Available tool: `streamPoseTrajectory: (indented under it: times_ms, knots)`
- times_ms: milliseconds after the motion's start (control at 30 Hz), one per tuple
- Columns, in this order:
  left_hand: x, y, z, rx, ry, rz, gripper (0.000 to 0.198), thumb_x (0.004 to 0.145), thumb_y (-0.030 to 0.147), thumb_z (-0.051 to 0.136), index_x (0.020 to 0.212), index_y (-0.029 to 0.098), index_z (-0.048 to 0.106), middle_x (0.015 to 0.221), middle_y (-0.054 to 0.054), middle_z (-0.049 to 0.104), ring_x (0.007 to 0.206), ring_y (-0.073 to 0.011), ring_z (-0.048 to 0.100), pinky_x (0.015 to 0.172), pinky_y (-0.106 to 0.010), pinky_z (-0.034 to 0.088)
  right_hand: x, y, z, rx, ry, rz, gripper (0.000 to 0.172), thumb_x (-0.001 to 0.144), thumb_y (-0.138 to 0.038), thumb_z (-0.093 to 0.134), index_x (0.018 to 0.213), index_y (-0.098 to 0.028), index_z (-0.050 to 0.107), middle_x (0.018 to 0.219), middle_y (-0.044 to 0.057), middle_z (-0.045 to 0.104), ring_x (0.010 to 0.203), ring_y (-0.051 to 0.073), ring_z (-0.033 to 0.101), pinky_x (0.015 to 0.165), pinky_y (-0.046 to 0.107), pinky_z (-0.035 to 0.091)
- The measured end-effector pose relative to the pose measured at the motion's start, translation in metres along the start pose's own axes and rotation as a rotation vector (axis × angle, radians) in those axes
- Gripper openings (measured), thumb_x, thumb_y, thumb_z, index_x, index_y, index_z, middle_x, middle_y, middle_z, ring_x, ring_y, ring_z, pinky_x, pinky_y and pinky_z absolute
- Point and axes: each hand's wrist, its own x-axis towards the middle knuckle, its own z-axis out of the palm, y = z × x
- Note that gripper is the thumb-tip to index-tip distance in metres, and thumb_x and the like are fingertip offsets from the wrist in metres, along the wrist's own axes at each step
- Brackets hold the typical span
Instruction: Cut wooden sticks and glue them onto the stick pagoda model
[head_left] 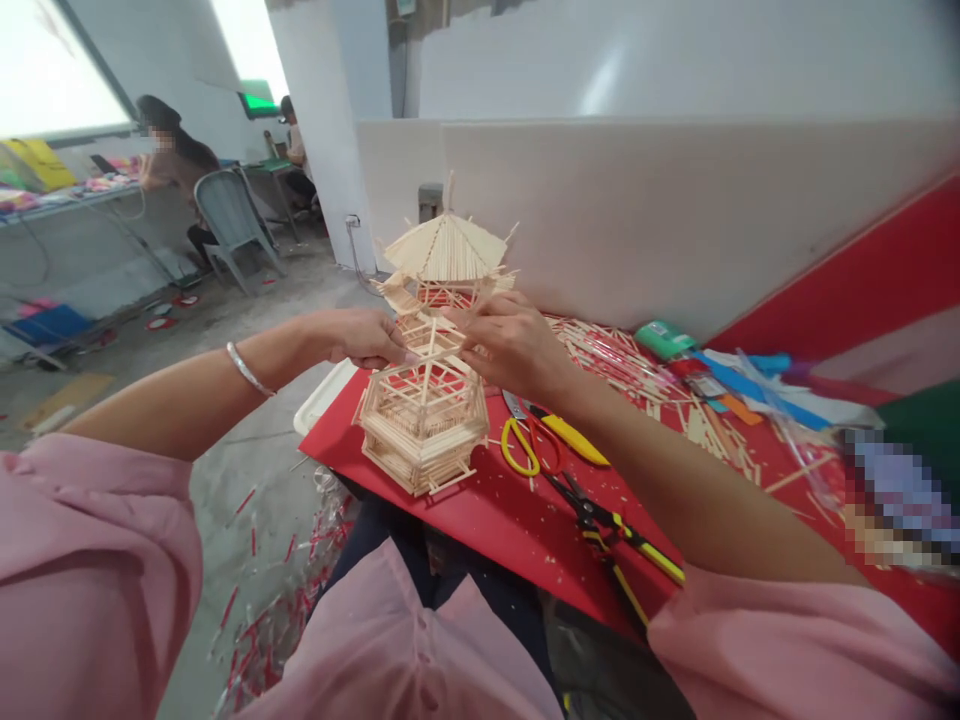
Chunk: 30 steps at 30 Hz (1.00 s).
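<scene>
A pagoda model (424,400) built of thin wooden sticks stands at the near left corner of a red table (495,520). My left hand (367,338) pinches the model's middle tier from the left, fingers closed on the sticks. My right hand (510,340) grips the same tier from the right, fingers curled against it. The model's stick roof (446,248) rises just behind both hands. A silver bangle (247,368) sits on my left wrist.
Yellow-handled scissors (536,440) and black-and-yellow pliers (615,530) lie right of the model. Loose sticks (622,365) and packets (667,340) are strewn behind. A white panel (675,220) backs the table. Red scraps (262,610) litter the floor. People sit far left.
</scene>
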Motion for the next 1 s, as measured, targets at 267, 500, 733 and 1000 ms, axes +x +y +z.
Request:
streamPoseTrajectory:
  times_ms: [267, 500, 733, 1000]
  knots:
    - [0.0022, -0.0046, -0.0005, -0.047, 0.013, 0.056, 0.043, 0.069, 0.040, 0.078, 0.047, 0.019, 0.047, 0.045, 0.001, 0.039, 0.046, -0.0089, 0.028, 0.048, -0.028, 0.019, -0.0040, 0.0017, -0.0012, 0.067, 0.040, -0.049, 0.062, 0.083, -0.012, 0.062, 0.143, -0.023, 0.053, 0.083, 0.002, 0.074, 0.083, 0.022, 0.061, 0.087, 0.041, 0.045]
    - [0.0064, -0.0075, 0.0037, -0.094, 0.034, 0.102, 0.046, 0.072, 0.032, 0.076, 0.042, 0.019, 0.043, 0.040, 0.002, 0.036, 0.040, -0.0075, 0.026, 0.045, -0.028, 0.016, -0.0059, 0.0007, -0.0052, 0.058, 0.012, -0.026, 0.061, 0.083, -0.014, 0.063, 0.143, -0.024, 0.052, 0.083, 0.001, 0.077, 0.089, 0.022, 0.065, 0.091, 0.041, 0.045]
    - [0.0070, -0.0063, 0.0055, -0.134, 0.015, 0.120, 0.050, 0.072, 0.030, 0.078, 0.040, 0.018, 0.042, 0.038, 0.002, 0.035, 0.038, -0.0061, 0.024, 0.043, -0.028, 0.012, -0.0066, 0.0000, -0.0059, 0.045, -0.012, -0.006, 0.058, 0.082, -0.014, 0.062, 0.139, -0.024, 0.056, 0.084, 0.002, 0.077, 0.089, 0.023, 0.065, 0.091, 0.041, 0.045]
    - [0.0088, -0.0088, 0.0044, -0.133, 0.045, 0.072, 0.048, 0.072, 0.029, 0.078, 0.039, 0.018, 0.045, 0.038, 0.001, 0.036, 0.039, -0.0074, 0.025, 0.045, -0.029, 0.014, -0.0059, 0.0004, -0.0036, 0.051, 0.007, -0.025, 0.047, 0.085, -0.016, 0.060, 0.132, -0.020, 0.062, 0.081, 0.002, 0.076, 0.083, 0.022, 0.062, 0.088, 0.040, 0.044]
